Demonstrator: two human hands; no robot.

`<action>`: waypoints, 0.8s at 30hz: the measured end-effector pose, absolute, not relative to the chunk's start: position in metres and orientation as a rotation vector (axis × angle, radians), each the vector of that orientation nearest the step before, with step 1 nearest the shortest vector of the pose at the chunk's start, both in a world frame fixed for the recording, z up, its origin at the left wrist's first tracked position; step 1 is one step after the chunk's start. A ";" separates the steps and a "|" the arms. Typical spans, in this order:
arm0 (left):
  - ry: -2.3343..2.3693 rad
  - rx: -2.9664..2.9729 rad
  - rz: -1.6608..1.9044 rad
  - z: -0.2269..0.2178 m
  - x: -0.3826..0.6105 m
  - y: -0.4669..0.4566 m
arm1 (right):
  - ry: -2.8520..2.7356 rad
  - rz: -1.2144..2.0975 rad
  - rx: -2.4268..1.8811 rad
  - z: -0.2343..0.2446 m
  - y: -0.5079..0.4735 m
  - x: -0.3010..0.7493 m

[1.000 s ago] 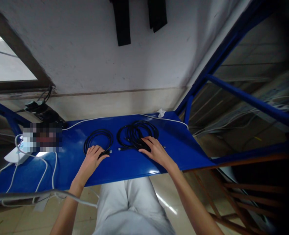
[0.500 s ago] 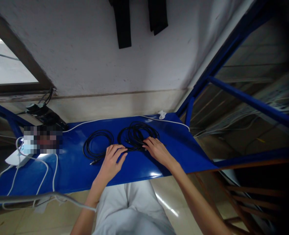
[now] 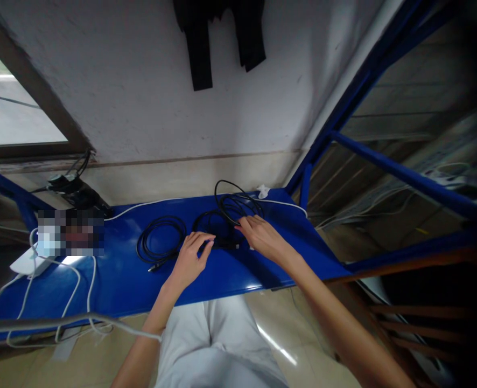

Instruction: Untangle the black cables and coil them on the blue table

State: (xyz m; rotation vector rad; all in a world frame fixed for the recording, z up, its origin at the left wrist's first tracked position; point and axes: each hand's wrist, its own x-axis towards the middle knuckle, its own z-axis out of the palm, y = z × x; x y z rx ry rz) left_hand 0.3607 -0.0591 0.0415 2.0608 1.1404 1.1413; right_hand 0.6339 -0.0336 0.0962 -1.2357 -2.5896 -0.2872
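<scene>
A white plaster wall [image 3: 141,81] fills twelve o'clock; a dark-framed window [image 3: 16,118] sits at ten, a blue metal frame [image 3: 384,160] at three, glossy tiled floor [image 3: 281,323] at six.

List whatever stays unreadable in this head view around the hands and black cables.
Head view: right hand grip on the cable bundle, hidden under the hand itself.
Left hand: pinching or only touching, too small.
Object at far left, pixelated.
Black hanging items, cut by top edge.
</scene>
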 end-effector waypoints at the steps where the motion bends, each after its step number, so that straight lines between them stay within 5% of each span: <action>1: 1.127 1.967 1.156 0.040 0.363 -0.055 | -2.588 -0.285 -1.205 0.104 -0.038 0.631; 12: 0.731 1.058 1.334 0.040 0.442 0.013 | -2.672 -0.384 -1.055 0.148 -0.067 0.591; 24: 0.719 0.878 1.290 0.021 0.443 0.028 | -2.606 -0.355 -1.021 0.104 -0.051 0.601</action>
